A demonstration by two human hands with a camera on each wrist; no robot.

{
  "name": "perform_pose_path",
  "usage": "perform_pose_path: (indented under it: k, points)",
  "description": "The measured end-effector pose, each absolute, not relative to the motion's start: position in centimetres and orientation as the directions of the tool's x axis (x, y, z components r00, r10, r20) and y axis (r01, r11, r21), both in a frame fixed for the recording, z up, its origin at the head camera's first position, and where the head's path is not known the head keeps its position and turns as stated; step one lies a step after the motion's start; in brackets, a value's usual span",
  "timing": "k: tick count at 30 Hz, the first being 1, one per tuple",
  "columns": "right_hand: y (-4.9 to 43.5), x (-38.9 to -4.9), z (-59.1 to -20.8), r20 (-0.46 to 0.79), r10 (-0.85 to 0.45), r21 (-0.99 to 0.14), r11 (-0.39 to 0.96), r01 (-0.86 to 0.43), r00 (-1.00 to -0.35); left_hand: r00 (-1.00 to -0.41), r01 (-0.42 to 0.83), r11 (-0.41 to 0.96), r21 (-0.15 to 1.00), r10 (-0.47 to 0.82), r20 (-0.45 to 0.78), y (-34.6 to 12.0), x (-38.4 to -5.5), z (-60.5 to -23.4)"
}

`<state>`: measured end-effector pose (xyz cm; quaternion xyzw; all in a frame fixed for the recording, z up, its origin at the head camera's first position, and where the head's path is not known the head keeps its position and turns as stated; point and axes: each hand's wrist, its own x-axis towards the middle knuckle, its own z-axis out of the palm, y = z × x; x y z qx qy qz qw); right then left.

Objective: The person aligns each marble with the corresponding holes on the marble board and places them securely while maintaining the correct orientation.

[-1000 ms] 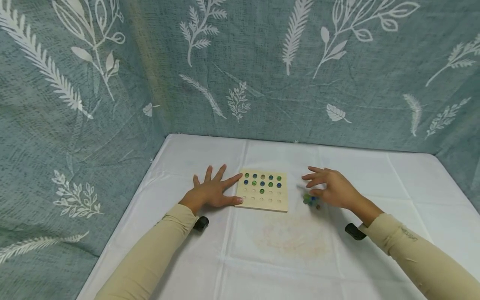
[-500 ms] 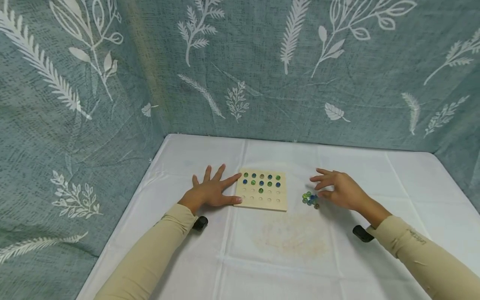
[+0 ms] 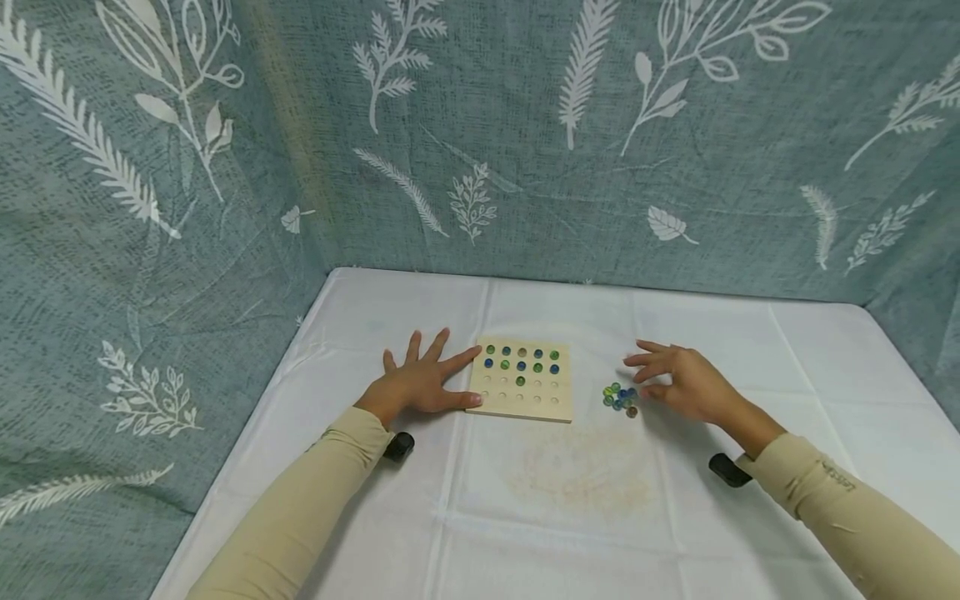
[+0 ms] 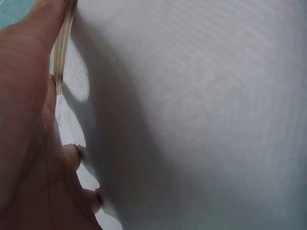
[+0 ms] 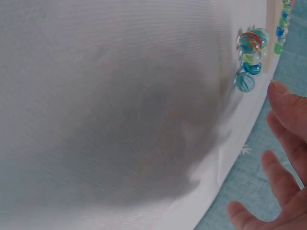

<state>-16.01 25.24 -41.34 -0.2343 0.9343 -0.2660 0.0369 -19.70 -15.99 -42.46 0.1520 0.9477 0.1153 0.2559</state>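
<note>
A square wooden board with rows of round hollows lies on the table. Green, blue and clear marbles fill its two far rows, and one green marble sits in the middle of the row below. My left hand is spread flat, thumb and forefinger touching the board's left edge. To the right of the board lies a cluster of glass marbles, one of them reddish-brown. Just right of this cluster hovers my right hand, its fingers loosely bent. In the right wrist view, the fingers hold nothing and stay apart from the marbles.
A white cloth covers the table, with creases and a faint brownish stain in front of the board. Teal curtains with white leaf patterns stand behind and at the sides. Black wrist devices sit below both wrists.
My right hand has drawn back to the right from the marbles, leaving more of the cluster visible. The left hand and board stay put; the view has shifted slightly.
</note>
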Motion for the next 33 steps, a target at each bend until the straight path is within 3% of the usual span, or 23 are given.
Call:
perform_pose_path:
  k: [33]
  points:
    - [25.0,-16.2,-43.2,0.056,-0.426,-0.527,0.755,-0.390,-0.903,-0.821,0.228,0.926,0.300,0.349,-0.452,-16.0,-19.7,-42.4]
